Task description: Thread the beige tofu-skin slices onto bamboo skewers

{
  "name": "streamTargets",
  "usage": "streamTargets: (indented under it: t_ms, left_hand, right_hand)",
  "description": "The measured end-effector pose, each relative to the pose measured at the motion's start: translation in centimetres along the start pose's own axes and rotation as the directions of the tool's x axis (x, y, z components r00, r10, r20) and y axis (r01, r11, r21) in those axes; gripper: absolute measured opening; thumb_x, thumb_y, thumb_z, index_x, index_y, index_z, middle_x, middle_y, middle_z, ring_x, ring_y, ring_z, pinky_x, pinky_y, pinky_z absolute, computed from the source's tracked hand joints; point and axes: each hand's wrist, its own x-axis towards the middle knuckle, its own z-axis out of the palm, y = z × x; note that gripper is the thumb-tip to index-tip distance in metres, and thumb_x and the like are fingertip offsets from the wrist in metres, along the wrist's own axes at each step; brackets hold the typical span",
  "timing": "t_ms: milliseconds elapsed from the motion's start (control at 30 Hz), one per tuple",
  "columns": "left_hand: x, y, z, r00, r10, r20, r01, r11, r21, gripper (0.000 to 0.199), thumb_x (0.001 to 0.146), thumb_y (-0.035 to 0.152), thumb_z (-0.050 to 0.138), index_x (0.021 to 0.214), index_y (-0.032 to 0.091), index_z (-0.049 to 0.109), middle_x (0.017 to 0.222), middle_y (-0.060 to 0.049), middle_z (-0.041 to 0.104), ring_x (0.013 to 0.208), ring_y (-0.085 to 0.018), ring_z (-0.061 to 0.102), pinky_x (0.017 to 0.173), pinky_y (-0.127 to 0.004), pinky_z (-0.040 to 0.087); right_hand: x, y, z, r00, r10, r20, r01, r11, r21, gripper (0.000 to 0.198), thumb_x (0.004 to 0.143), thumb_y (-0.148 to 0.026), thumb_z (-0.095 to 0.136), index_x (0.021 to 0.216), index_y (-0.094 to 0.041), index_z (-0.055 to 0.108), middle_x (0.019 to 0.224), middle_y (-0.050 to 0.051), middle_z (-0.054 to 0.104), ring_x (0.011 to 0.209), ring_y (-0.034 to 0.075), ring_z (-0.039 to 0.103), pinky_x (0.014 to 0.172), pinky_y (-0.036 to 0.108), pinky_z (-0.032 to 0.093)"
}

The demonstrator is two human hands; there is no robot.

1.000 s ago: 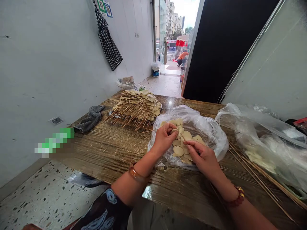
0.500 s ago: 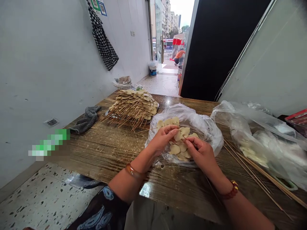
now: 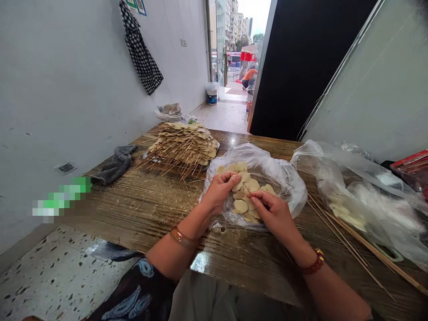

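My left hand (image 3: 219, 191) pinches a thin pale potato slice (image 3: 243, 180) between thumb and fingers. Close on its right, my right hand (image 3: 274, 216) grips a thin wooden skewer (image 3: 247, 189), its tip pointing up toward the slice and apparently apart from it. Beneath both hands, loose potato slices (image 3: 240, 206) lie on an opened clear plastic bag (image 3: 290, 178). Just beyond my left fingers rests a row of slices (image 3: 236, 167), with a stick jutting out to the left. The rest of the right-hand skewer is mostly hidden by the palm.
A tall pile of skewered slices (image 3: 190, 142) stands at the table's back left. Bare skewers (image 3: 347, 236) lie on the right, beside another plastic bag (image 3: 377, 205). A grey cloth (image 3: 115, 165) sits at the left edge of the wooden table (image 3: 143, 214). Outside, a person crouches.
The slice in my left hand now shows lower and turned. My right hand has drawn slightly away from it, and the skewer tip has become visible. The whole view has shifted slightly.
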Motion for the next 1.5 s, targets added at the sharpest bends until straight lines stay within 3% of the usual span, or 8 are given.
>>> streamTargets:
  t_ms: [167,400,533,733,1033,1267,1367,1500]
  left_hand:
    - [-0.3,-0.3,0.6,1.000,-0.002,-0.013,0.003,1.000,0.031,0.034,0.066,0.043,0.076,0.070,0.013,0.061,0.061,0.003,0.054,0.054,-0.006,0.044,0.053,-0.019,0.035]
    - [-0.5,-0.3,1.0,0.991,-0.002,0.136,-0.019,0.988,0.151,0.034,0.070,0.044,0.073,0.072,0.011,0.064,0.063,0.001,0.056,0.055,-0.007,0.046,0.053,-0.019,0.035]
    - [0.1,0.0,0.3,0.994,0.086,0.070,-0.098,0.975,0.200,0.038,0.074,0.044,0.070,0.093,0.012,0.068,0.070,-0.001,0.062,0.057,-0.008,0.052,0.057,-0.020,0.039]
    - [1.1,-0.8,-0.5,0.980,0.198,-0.018,-0.175,0.899,0.400,0.033,0.075,0.041,0.066,0.090,0.012,0.068,0.066,-0.001,0.062,0.054,-0.009,0.051,0.054,-0.021,0.039]
    - [2.9,-0.5,2.2,0.943,0.236,0.237,-0.310,0.356,0.882,0.019,0.081,0.024,0.054,0.084,0.016,0.071,0.080,-0.005,0.069,0.071,-0.014,0.058,0.066,-0.025,0.044]
    - [5.7,-0.6,5.0,0.937,-0.055,0.345,-0.350,-0.135,0.927,0.034,0.082,0.016,0.047,0.106,0.019,0.071,0.103,-0.010,0.069,0.095,-0.024,0.063,0.085,-0.033,0.047]
    - [6.3,-0.6,5.2,0.906,-0.180,0.383,-0.418,-0.233,0.878,0.033,0.080,0.014,0.047,0.101,0.020,0.072,0.099,-0.011,0.068,0.092,-0.024,0.063,0.083,-0.033,0.048]
    - [6.7,-0.3,5.1,0.905,-0.182,0.384,-0.421,-0.262,0.869,0.026,0.078,0.016,0.051,0.092,0.016,0.072,0.096,-0.013,0.066,0.088,-0.024,0.063,0.078,-0.033,0.048]
  right_hand:
    - [0.3,0.4,0.2,1.000,0.003,-0.012,-0.003,0.999,0.034,0.022,0.089,-0.031,0.052,0.092,-0.020,0.070,0.089,0.005,0.075,0.079,0.019,0.067,0.069,0.030,0.050]
    - [0.7,0.4,-0.3,0.998,-0.009,-0.070,0.012,0.999,0.042,0.026,0.088,-0.036,0.053,0.086,-0.018,0.071,0.072,0.003,0.070,0.062,0.016,0.060,0.058,0.026,0.045]
    - [1.0,0.7,-2.1,0.969,0.025,-0.245,-0.005,0.997,0.082,0.028,0.086,-0.038,0.055,0.091,-0.017,0.072,0.074,0.003,0.070,0.063,0.015,0.060,0.058,0.025,0.045]
    - [1.9,1.6,-4.0,0.875,0.096,-0.474,0.009,0.977,0.215,0.033,0.084,-0.040,0.055,0.096,-0.013,0.072,0.070,0.003,0.067,0.058,0.013,0.054,0.054,0.024,0.041]
    - [2.2,1.8,-3.7,0.883,0.060,-0.466,0.020,0.986,0.167,0.036,0.083,-0.042,0.055,0.094,-0.013,0.073,0.069,0.003,0.067,0.061,0.014,0.055,0.057,0.025,0.042]
    - [2.3,2.1,-3.6,0.886,0.032,-0.463,0.051,0.985,0.164,0.036,0.083,-0.044,0.054,0.091,-0.015,0.074,0.069,0.003,0.068,0.061,0.015,0.056,0.057,0.025,0.042]
    - [2.5,2.2,-3.6,0.884,0.040,-0.466,0.046,0.984,0.173,0.036,0.083,-0.044,0.054,0.091,-0.015,0.074,0.067,0.002,0.067,0.060,0.015,0.056,0.057,0.025,0.042]
    - [2.5,2.2,-3.6,0.886,0.047,-0.462,0.035,0.985,0.168,0.036,0.083,-0.044,0.054,0.090,-0.015,0.074,0.065,0.002,0.066,0.061,0.015,0.057,0.057,0.025,0.041]
